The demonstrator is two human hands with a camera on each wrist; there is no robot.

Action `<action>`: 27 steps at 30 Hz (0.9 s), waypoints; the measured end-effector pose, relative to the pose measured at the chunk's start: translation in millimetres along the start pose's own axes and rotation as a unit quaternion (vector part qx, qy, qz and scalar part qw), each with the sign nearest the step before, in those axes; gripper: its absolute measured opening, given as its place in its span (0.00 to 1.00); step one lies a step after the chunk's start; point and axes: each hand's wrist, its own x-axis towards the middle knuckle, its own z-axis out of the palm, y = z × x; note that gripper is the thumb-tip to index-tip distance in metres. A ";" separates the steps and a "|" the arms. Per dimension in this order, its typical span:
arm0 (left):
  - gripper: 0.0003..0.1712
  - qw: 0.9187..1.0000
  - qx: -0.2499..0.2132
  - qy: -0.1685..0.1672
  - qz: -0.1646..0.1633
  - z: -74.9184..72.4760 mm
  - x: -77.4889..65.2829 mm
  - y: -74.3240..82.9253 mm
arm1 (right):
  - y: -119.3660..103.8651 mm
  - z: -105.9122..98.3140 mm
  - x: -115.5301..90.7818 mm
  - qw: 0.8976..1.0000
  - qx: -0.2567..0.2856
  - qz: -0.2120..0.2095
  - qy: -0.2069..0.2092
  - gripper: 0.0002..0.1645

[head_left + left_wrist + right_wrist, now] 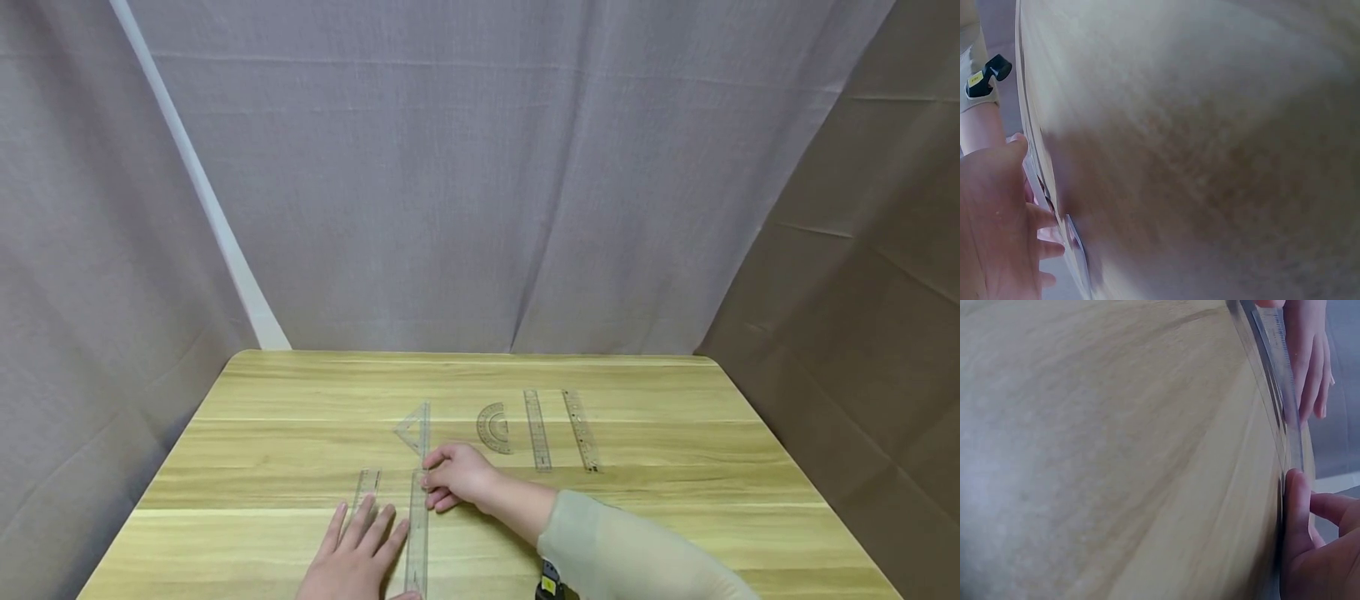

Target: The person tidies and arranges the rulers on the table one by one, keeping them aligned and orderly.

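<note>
A long clear ruler (416,542) runs front to back near the table's middle. My right hand (463,482) pinches its far end between thumb and fingers, also seen from the side in the right wrist view. My left hand (351,557) lies to the ruler's left with its fingers straight and spread, its thumb at the ruler's near end. Under the left fingertips is a second clear ruler (367,482), partly hidden by the hand. Just beyond the long ruler's far end lies a clear triangular set square (425,429), its lower corner close to the right fingers.
Right of the set square lie a clear semicircular protractor (487,427), a short clear ruler (537,433) and another patterned clear ruler (581,432). All rest on a wood-grain table (675,533). Grey curtains (420,183) hang around its back and sides.
</note>
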 end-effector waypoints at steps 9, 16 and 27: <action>0.52 1.000 0.020 0.020 0.008 6.1 -3.3 -0.1 | -7.2 6.6 -1.6 0.998 -0.052 0.007 0.022 0.13; 0.53 0.999 0.028 0.024 0.012 6.2 -3.7 0.3 | -12.9 10.9 -5.6 0.996 -0.080 0.000 0.029 0.13; 0.54 1.000 0.014 0.025 0.006 6.2 -4.5 1.0 | -16.0 0.3 -11.1 0.990 -0.138 -0.017 -0.008 0.16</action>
